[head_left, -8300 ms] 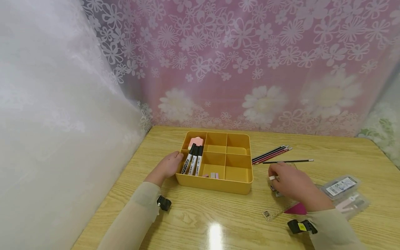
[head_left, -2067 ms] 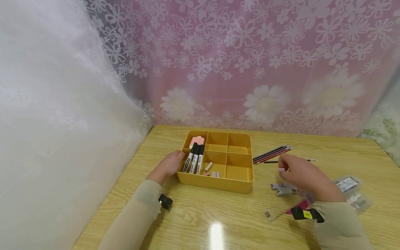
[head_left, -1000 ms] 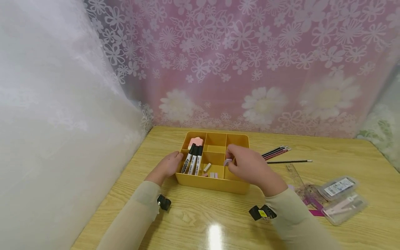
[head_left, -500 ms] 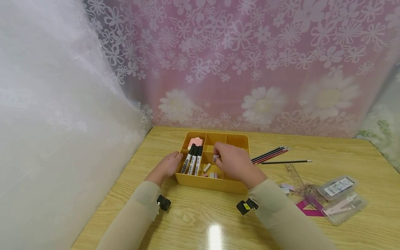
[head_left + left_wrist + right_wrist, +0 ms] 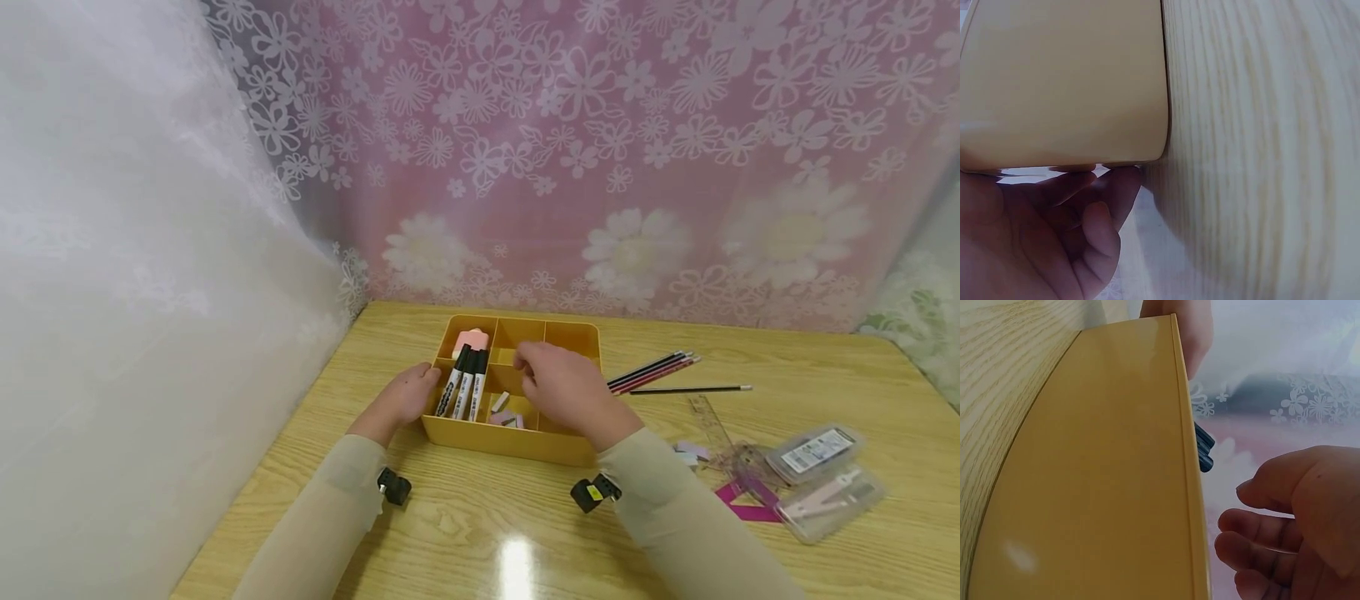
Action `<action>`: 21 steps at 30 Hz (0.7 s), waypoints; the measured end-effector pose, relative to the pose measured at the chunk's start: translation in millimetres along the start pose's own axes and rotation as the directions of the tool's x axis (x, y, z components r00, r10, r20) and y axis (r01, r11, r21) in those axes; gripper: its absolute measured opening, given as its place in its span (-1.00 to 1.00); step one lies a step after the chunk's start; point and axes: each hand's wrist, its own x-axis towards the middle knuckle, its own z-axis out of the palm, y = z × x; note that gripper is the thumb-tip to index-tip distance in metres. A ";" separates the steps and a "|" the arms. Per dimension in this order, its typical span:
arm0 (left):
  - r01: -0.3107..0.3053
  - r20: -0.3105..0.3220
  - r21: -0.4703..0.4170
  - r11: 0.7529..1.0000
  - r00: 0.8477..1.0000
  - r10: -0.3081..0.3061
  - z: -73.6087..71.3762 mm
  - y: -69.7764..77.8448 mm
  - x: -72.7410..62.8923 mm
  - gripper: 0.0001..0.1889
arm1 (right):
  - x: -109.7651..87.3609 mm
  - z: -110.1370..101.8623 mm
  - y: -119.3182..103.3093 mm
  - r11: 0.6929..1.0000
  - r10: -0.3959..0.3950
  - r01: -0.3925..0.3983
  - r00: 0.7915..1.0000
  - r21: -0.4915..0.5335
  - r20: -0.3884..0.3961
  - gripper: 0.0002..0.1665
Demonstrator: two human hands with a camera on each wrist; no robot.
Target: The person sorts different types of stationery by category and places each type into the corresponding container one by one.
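Observation:
A yellow compartment tray (image 5: 517, 446) stands on the wooden table. My left hand (image 5: 408, 393) grips its left wall, thumb over the rim and fingers along the outside; the left wrist view shows these fingers (image 5: 1116, 194) at the wall. My right hand (image 5: 566, 387) hovers over the front middle compartment, fingers loosely curled and holding nothing; the right wrist view shows a gap between thumb and fingers. Below it lie a white eraser (image 5: 500, 402) and lilac erasers (image 5: 508, 418). Three black-capped markers (image 5: 465, 385) lean in the front left compartment, near a pink item (image 5: 472, 339) behind them.
Right of the tray lie several pencils (image 5: 652, 372), one apart (image 5: 693, 389). Farther right are small lilac and white pieces (image 5: 692, 452), a clear ruler (image 5: 708, 425), a magenta set square (image 5: 750, 512) and clear plastic cases (image 5: 832, 500). A floral curtain (image 5: 600, 167) hangs behind.
My right hand has carried a lilac eraser left from the pile and let it go in the front middle compartment. A white eraser has also appeared there. The left hand has stayed put.

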 end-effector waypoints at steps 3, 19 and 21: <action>-0.005 -0.004 0.002 1.000 1.000 0.005 -0.4 0.1 0.2 -0.35 | -1.8 -1.9 1.9 1.000 0.003 -0.003 1.000 0.005 -0.007 -0.84; 0.004 0.000 -0.003 1.000 1.000 -0.004 0.0 0.0 -0.1 -0.34 | -37.2 -19.5 36.1 0.998 0.039 -0.037 0.998 0.056 -0.044 -0.89; 0.007 -0.001 -0.001 1.000 1.000 -0.007 -0.5 0.2 -0.2 -0.33 | -44.9 -23.4 43.6 0.997 0.055 -0.051 0.997 0.063 -0.054 -0.88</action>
